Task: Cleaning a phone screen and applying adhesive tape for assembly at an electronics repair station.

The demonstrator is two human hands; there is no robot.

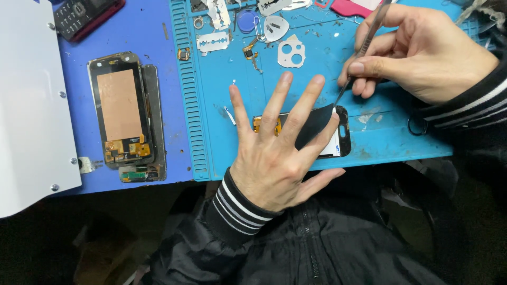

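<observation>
My left hand [274, 148] lies flat with fingers spread on a phone screen assembly [342, 132] at the front of the blue work mat [222, 105]. A dark film [316, 124] is lifted off that screen, between my fingers. My right hand [422, 53] grips metal tweezers [364, 47], and their tip pinches the film's upper corner. An orange flex part [257, 124] shows at the screen's left end.
A second opened phone frame with a copper sheet [122, 108] lies on the blue table at left. A white panel [26, 105] covers the far left. Razor blades [213, 41], a camera bezel [291, 53], small metal parts and a keypad phone [84, 15] lie at the back.
</observation>
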